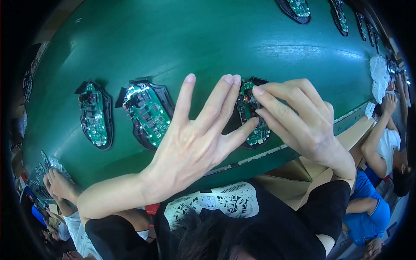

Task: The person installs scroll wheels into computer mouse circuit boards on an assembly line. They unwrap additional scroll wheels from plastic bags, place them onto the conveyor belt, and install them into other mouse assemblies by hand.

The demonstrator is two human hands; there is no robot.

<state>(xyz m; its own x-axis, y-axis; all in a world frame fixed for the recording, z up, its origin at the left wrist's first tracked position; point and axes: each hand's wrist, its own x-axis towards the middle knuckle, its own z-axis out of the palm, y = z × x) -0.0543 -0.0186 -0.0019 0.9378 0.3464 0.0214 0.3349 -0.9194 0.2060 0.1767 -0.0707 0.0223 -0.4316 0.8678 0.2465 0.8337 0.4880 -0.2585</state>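
A green circuit board [258, 135] in a black, curved plastic shell sits on the green work surface in front of me. My left hand [190, 136] reaches across with its fingers spread, and its thumb tip touches this board's middle. Thumb and index finger of my right hand [303, 123] pinch a small dark part [253, 103] at the upper half of the board; its exact kind is hard to make out. Left of it, partly behind my left hand, lies a second circuit board [149, 116] in its shell. Farther left is a third circuit board [92, 119].
More shelled boards [299, 8] line the far right of the green table [208, 47]. Clear plastic bags [378, 78] lie at the right edge. An open cardboard box [299, 173] stands by the near edge. Co-workers' hands [58, 184] and arms [381, 125] work on both sides.
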